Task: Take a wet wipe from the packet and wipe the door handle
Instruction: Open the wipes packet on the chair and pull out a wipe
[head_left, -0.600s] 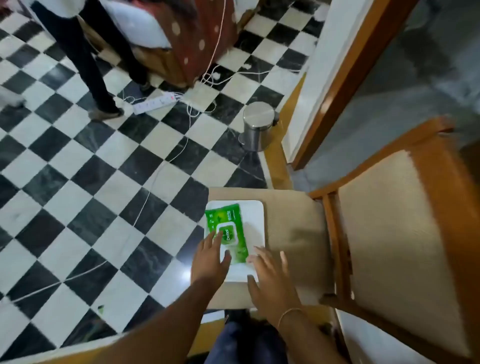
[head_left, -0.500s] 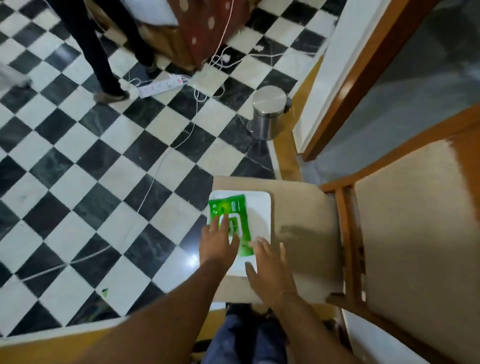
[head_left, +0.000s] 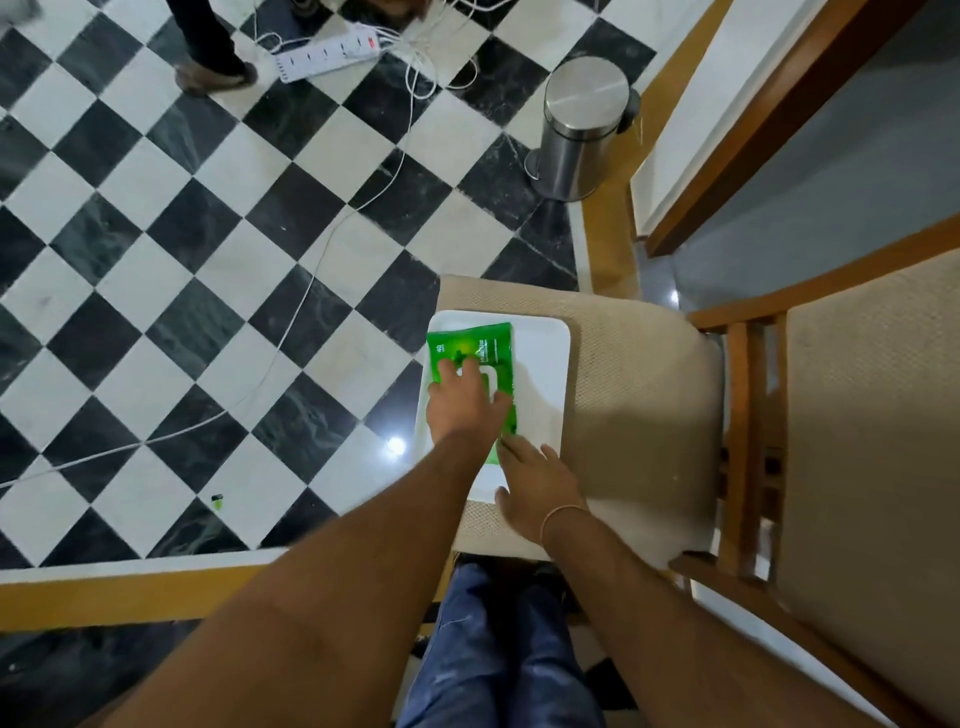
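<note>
A green wet wipe packet (head_left: 483, 345) lies on a white tray (head_left: 543, 374) on the beige seat of a wooden chair (head_left: 639, 374). My left hand (head_left: 465, 402) rests flat on top of the packet, fingers spread over its white flap. My right hand (head_left: 535, 483) touches the packet's near end at the tray's near edge, fingers apart. No wipe is out of the packet. The door handle is not in view.
A steel pedal bin (head_left: 579, 124) stands on the checkered floor by a wooden door frame (head_left: 769, 130). A white power strip (head_left: 327, 52) and cables (head_left: 332, 228) lie on the floor. Another person's foot (head_left: 215, 75) is at the top left.
My left hand has slid forward onto the middle of the packet. My right hand has moved up to the packet's near end. The camera has tilted further down.
</note>
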